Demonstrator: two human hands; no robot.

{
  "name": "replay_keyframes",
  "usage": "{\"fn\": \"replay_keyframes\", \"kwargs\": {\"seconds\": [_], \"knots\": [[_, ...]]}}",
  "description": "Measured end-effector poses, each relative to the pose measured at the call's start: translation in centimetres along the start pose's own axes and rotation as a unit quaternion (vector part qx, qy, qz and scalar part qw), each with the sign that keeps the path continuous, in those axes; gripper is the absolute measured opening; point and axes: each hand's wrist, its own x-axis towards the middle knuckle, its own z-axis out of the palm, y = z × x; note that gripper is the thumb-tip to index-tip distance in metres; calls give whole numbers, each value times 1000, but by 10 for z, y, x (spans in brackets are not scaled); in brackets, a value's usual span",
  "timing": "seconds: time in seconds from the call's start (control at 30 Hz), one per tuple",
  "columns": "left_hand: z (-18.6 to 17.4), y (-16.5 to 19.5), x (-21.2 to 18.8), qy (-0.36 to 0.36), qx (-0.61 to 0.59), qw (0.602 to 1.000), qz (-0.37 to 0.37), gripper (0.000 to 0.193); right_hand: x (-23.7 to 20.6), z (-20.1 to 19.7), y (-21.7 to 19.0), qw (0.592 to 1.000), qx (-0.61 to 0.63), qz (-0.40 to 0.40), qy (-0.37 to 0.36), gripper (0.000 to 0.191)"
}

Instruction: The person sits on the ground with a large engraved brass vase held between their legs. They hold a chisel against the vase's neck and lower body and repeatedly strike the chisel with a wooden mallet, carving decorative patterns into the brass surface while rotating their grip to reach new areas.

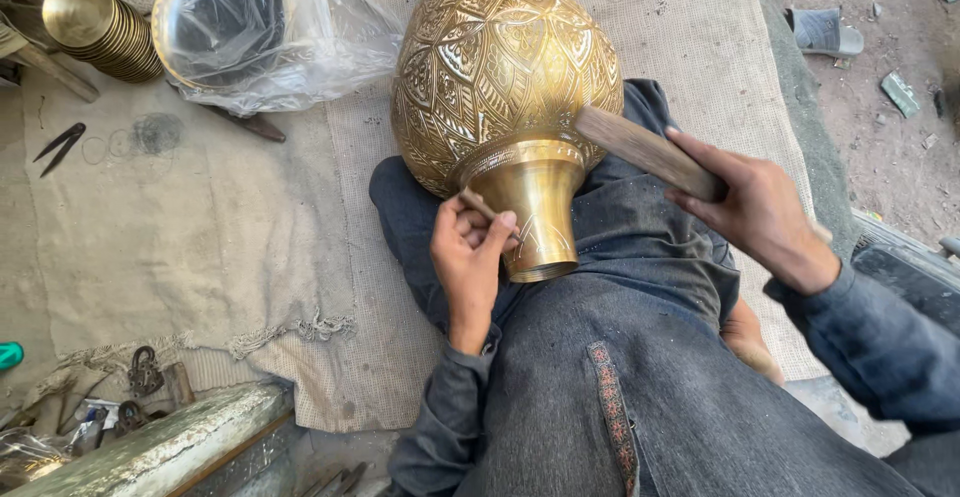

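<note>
A large engraved brass vase [500,67] lies across my lap, its flared neck [533,207] pointing toward me. My left hand [468,257] pinches a thin chisel [478,204] whose tip rests against the vase's neck. My right hand [760,212] grips a flat wooden mallet [640,149], whose far end sits close to the vase's shoulder above the chisel. Dark grey clothing covers my legs under the vase.
A stack of brass bowls [95,27] and a plastic-wrapped metal dish [240,22] lie at the upper left on the burlap mat [200,227]. Dividers [58,147], a padlock [145,369] and small tools lie at the left. Sandals [825,29] rest on the dirt at the right.
</note>
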Motion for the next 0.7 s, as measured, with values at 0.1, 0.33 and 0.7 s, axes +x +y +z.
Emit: {"fn": "replay_keyframes", "kwargs": {"seconds": [0.1,0.33,0.7], "knots": [[7,-10,-15,49,-33,998,-1,39,38,-12,-16,992,-39,-120,3,75],[14,-16,-20,92,-44,994,29,40,115,-38,-85,942,-211,-261,-31,70],[10,-33,-6,92,-24,995,24,42,176,-19,-177,851,-348,-369,-138,42]]}}
